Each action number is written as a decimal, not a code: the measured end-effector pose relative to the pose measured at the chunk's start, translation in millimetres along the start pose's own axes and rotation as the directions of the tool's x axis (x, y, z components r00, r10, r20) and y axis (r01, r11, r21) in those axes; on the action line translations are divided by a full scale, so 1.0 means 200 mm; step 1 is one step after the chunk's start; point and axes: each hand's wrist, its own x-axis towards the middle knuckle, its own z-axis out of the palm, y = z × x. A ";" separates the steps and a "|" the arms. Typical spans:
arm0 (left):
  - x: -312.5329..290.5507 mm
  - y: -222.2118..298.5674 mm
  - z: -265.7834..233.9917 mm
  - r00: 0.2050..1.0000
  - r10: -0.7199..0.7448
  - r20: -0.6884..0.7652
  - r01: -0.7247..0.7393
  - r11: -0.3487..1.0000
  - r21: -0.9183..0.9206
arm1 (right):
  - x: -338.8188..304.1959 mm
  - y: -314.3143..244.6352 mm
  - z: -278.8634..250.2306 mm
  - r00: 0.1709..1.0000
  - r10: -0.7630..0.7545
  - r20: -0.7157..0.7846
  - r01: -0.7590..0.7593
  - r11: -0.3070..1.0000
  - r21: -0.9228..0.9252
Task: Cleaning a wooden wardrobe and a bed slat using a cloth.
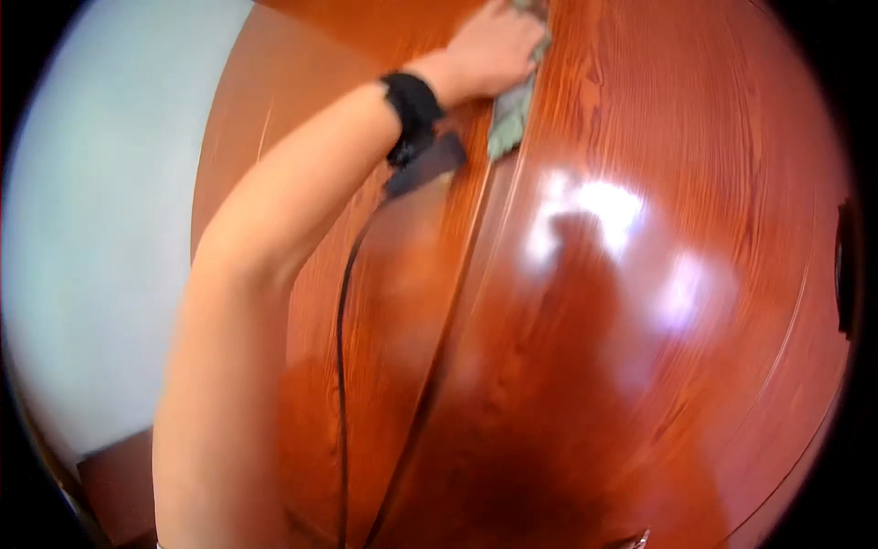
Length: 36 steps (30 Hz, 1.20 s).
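My left hand is raised to the top of the view, its arm coming up from the lower left. Its fingers are closed around a pale green cloth, which hangs below the hand along a narrow raised edge of the glossy reddish-brown wooden panels. Part of the cloth and the fingertips are hidden by the hand. A black wristband circles the wrist, with a dark box-like device beside it. My right hand is outside the picture.
From the device a black cable runs down to the lower edge. A pale wall stands at the left, with a dark brown block low against it. At the far right rim is a dark upright piece. Bright reflections lie on the wood.
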 end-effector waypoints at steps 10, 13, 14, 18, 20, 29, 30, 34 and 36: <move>0.14 -0.07 0.23 0.936 -0.350 0.023 0.314 0.806 -0.501 | -0.01 0.08 -0.01 0.999 0.042 0.013 -0.041 0.997 -0.065; 0.09 0.00 0.14 0.951 -0.290 -0.107 0.214 0.867 -0.449 | -0.01 0.05 -0.02 0.999 0.024 0.031 -0.021 0.995 -0.093; 0.06 0.03 0.07 0.952 -0.290 -0.094 0.220 0.866 -0.449 | -0.01 0.05 -0.03 0.999 0.028 0.043 -0.024 0.995 -0.095; -0.25 0.23 -0.11 0.989 -0.128 0.077 0.147 0.924 -0.354 | 0.02 0.11 -0.02 1.000 0.010 0.022 -0.008 0.996 -0.089; -0.44 0.46 -0.20 0.980 -0.163 0.114 0.198 0.852 -0.484 | 0.00 0.14 -0.03 0.999 0.019 0.025 -0.016 0.994 -0.110; -1.27 1.12 -0.84 0.639 -0.578 0.508 0.769 0.497 -0.402 | 0.01 0.16 0.06 0.980 -0.199 -0.022 0.197 0.977 -0.079; -1.30 1.14 -0.87 0.470 -0.668 0.577 0.883 0.348 -0.315 | 0.00 0.16 0.07 0.976 -0.215 -0.022 0.213 0.974 -0.074; -1.28 1.11 -0.79 0.709 -0.499 0.498 0.697 0.599 -0.394 | 0.02 0.18 0.03 0.976 -0.217 -0.025 0.215 0.974 -0.070; -1.20 1.10 -0.71 0.790 -0.386 0.477 0.607 0.600 -0.521 | 0.00 0.20 -0.02 0.976 -0.215 -0.017 0.211 0.968 -0.138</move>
